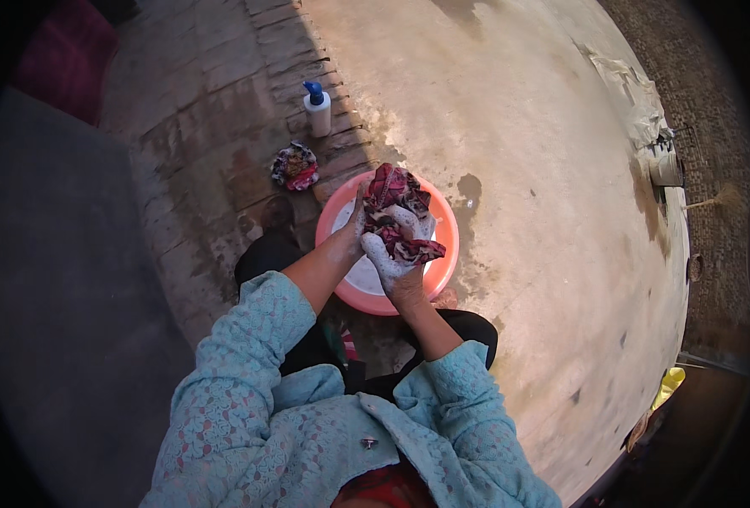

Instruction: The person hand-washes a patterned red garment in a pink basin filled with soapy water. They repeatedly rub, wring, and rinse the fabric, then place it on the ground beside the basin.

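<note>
Over a round pink basin (449,245) I hold a wet, sudsy cloth (399,188) with a dark red, black and pale pattern. My left hand (356,224) grips its left side, and lather clings to the wrist. My right hand (385,261), thickly covered in foam, is closed round the lower part of the same cloth. Bunched folds stick out above and between both hands and hide some of the fingers. Whitish soapy water (365,278) shows in the basin below.
A foamy wadded patterned cloth (295,167) lies on the brick paving (223,127), left of the basin. Beyond it stands a white bottle (318,118) with a blue top. Pale concrete (544,195) stretches to the right, with a small bucket (666,170) and a broom (725,197) at its far edge.
</note>
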`<state>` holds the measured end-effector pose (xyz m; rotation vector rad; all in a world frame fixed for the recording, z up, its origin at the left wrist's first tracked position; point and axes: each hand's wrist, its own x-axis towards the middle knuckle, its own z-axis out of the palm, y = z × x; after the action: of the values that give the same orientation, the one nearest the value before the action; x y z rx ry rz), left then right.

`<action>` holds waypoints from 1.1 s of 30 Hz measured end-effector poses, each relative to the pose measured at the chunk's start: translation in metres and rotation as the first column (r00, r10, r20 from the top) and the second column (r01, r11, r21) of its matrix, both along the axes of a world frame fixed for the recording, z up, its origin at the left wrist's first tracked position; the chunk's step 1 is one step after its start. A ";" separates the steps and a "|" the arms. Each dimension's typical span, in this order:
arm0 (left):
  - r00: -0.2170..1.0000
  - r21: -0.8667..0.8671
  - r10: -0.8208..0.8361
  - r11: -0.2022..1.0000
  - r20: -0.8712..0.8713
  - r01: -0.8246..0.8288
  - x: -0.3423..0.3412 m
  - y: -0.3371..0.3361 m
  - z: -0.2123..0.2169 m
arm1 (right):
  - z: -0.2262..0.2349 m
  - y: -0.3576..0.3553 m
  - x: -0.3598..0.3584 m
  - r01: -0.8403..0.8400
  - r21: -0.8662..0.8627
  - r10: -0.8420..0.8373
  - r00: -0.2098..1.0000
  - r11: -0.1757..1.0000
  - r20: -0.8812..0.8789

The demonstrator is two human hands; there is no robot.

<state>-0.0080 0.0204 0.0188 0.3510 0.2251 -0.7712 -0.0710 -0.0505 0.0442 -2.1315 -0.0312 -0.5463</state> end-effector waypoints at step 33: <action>1.000 0.115 -0.016 0.993 -0.023 0.019 0.008 -0.001 -0.015 | -0.013 -0.003 0.031 0.156 0.010 -0.154 0.962 0.988 0.225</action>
<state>0.0004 0.0192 0.0043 0.4544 0.2883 -0.7813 -0.0395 -0.0534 0.0309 -2.0805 0.0070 -0.8799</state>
